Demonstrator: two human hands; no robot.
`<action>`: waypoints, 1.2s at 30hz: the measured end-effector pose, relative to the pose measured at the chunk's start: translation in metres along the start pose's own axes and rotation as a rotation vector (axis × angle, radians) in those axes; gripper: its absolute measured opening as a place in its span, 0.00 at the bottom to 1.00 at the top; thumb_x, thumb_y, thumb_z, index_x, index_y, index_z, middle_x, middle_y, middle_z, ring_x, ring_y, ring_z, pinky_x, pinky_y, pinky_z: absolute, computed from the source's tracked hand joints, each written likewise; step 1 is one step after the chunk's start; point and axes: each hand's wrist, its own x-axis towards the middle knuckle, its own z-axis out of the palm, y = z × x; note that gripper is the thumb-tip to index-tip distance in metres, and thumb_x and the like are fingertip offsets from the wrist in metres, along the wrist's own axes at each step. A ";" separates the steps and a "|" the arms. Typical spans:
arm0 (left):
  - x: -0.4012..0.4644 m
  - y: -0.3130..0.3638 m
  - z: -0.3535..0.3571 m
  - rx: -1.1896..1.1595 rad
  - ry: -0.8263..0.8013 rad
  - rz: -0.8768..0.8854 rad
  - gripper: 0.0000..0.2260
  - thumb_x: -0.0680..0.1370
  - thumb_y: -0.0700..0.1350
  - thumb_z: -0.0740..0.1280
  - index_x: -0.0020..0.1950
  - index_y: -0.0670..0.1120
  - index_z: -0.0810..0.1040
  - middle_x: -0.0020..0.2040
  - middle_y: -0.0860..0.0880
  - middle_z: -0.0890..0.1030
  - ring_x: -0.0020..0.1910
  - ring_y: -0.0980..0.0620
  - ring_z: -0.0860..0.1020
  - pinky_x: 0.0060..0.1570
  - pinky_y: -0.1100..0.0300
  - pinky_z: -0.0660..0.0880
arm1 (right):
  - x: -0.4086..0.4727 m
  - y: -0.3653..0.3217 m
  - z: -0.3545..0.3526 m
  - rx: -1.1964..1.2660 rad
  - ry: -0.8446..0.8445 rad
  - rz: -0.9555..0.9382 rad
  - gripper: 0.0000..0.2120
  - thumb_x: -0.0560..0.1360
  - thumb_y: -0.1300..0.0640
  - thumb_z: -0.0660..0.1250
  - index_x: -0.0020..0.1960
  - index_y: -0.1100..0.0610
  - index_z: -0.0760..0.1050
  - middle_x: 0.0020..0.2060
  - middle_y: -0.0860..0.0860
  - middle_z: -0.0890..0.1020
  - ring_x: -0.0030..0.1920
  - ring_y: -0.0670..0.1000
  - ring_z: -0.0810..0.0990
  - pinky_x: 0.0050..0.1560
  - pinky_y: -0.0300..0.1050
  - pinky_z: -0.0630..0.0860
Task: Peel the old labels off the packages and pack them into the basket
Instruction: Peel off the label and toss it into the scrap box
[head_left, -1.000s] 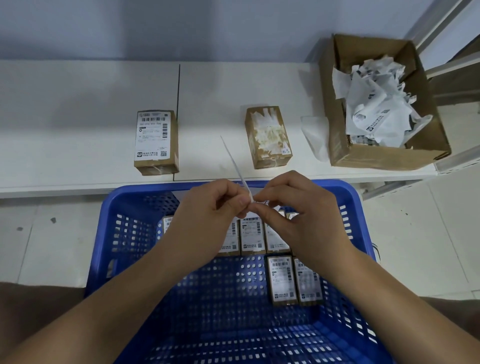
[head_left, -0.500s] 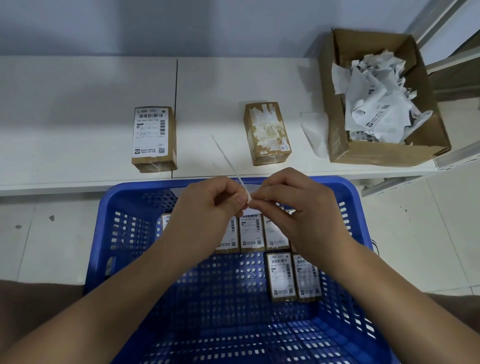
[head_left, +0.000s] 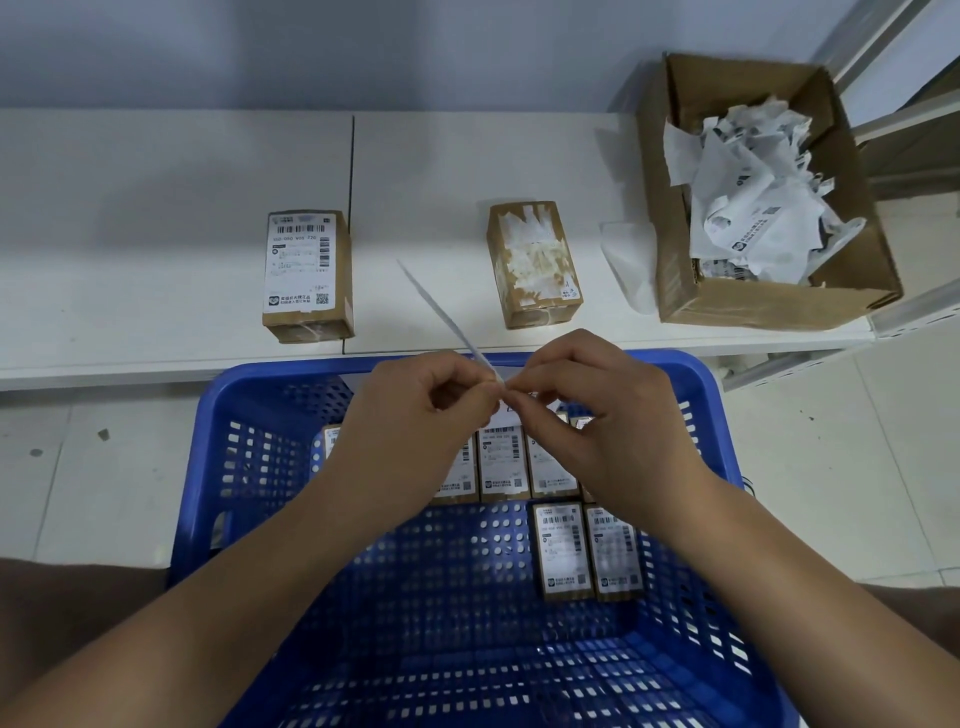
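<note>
Over the blue perforated plastic basket (head_left: 249, 467), left hand (head_left: 415, 410) and right hand (head_left: 587, 410) both pinch a thin white paper strip (head_left: 447, 317) — each grip closed on it; a scraped brown cardboard package (head_left: 532, 265) sits on the white surface (head_left: 156, 208) beyond.

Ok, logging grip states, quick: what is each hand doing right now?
Left hand: pinching the white paper strip.
Right hand: pinching the same strip's near end.
</note>
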 end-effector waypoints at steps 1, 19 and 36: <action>0.000 -0.001 0.001 0.005 0.019 0.003 0.05 0.79 0.47 0.70 0.44 0.54 0.84 0.37 0.59 0.83 0.38 0.60 0.81 0.39 0.69 0.75 | 0.000 -0.001 0.000 0.010 0.001 0.003 0.04 0.77 0.58 0.73 0.50 0.57 0.86 0.46 0.49 0.82 0.42 0.45 0.81 0.43 0.41 0.78; -0.003 0.000 0.007 -0.163 0.089 0.150 0.09 0.78 0.38 0.72 0.48 0.53 0.79 0.42 0.56 0.84 0.45 0.57 0.84 0.46 0.64 0.79 | 0.000 -0.014 -0.006 0.100 0.020 0.222 0.02 0.80 0.55 0.69 0.50 0.50 0.80 0.38 0.43 0.85 0.40 0.44 0.85 0.42 0.46 0.81; 0.023 -0.009 0.005 0.460 0.133 0.337 0.11 0.83 0.46 0.65 0.63 0.51 0.82 0.50 0.62 0.73 0.51 0.76 0.71 0.46 0.81 0.66 | -0.005 0.006 -0.061 0.231 0.241 0.519 0.06 0.77 0.59 0.72 0.42 0.52 0.80 0.30 0.56 0.80 0.34 0.54 0.85 0.40 0.54 0.82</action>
